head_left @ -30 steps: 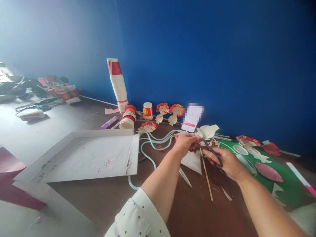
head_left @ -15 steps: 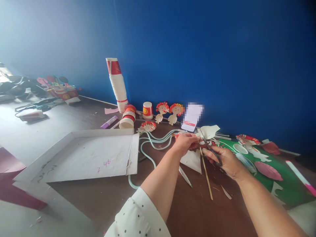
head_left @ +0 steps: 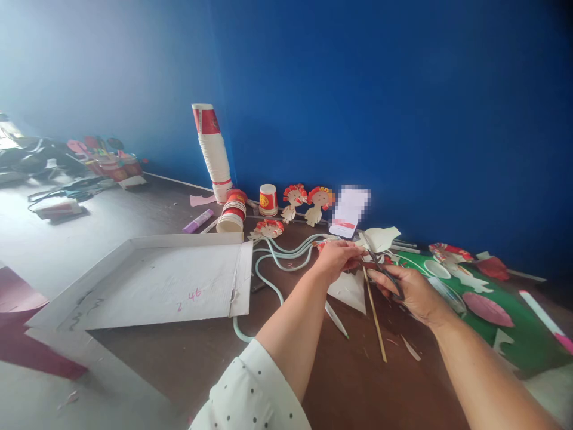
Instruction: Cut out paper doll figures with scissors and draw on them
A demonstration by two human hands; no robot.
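R hand [head_left: 409, 292] grips scissors [head_left: 380, 266], blades pointed at the small paper piece [head_left: 358, 258] pinched in L hand [head_left: 335, 258], just right of the white tray [head_left: 156, 280]. Best to keep paper taut w/ short snips, fingers clear of the blades.

Right hand [head_left: 412, 292] grips scissors [head_left: 380, 269]; left hand [head_left: 335, 258] pinches paper piece [head_left: 358, 251].

cup stack [head_left: 213, 152], white cardboard tray [head_left: 156, 280], green sheet [head_left: 514, 328].
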